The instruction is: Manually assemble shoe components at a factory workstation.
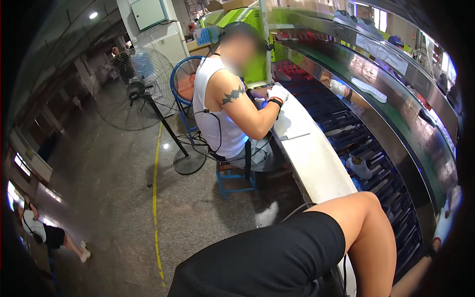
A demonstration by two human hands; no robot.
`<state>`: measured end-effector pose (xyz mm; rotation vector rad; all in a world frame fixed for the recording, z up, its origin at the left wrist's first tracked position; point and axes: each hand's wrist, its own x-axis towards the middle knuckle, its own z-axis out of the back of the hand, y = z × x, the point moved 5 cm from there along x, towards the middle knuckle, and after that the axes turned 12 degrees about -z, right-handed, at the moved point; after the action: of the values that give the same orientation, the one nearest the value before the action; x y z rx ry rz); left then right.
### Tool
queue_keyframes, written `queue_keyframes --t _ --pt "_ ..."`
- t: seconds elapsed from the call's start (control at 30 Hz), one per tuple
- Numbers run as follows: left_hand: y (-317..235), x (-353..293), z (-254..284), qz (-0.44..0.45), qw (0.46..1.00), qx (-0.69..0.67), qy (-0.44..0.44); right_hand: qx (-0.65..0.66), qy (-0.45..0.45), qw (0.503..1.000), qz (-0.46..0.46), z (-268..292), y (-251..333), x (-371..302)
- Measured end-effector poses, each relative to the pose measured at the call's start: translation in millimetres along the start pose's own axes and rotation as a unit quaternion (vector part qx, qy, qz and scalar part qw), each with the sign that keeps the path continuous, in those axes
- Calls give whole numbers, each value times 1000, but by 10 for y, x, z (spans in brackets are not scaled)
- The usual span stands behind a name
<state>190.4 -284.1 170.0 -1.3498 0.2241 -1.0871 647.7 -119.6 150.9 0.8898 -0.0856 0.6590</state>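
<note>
A bent arm in a black ribbed sleeve (267, 247), most likely my left, crosses the lower part of the view. Its bare forearm drops out past the lower edge, so my left hand is out of sight. Near the right rim is a white-gloved hand (444, 222), apparently my right, above a bare forearm (413, 278). The dark rim cuts into it, and neither its finger pose nor any held thing can be made out. Closest to it is the shiny metal side of the conveyor (418, 173). A white worktop (321, 168) runs behind my bent arm.
A co-worker (217, 109) sits on a blue stool (235, 183), gloved hands over the worktop's far end. A thin tool (295, 136) lies there. One shoe (359, 167) rests on the dark rack; a white sole (368, 90) lies on the green belt. A fan (136, 89) stands behind.
</note>
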Motion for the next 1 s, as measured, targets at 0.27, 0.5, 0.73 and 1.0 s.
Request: queue_keyframes --t 0.27,0.5,0.73,1.0 --pt "403 185 -147 -43 996 -5 73 -44 -60 997 17 190 -148 20" --pt "-182 -641 -315 -3 967 -212 140 -161 -149 975 47 336 131 -271" --pt "-321 -1009 -261 -46 996 -54 63 -172 -83 981 -22 289 1300 -880" --pt "1248 -1969 1651 185 911 339 -148 -207 -140 968 -37 467 1311 -1041"
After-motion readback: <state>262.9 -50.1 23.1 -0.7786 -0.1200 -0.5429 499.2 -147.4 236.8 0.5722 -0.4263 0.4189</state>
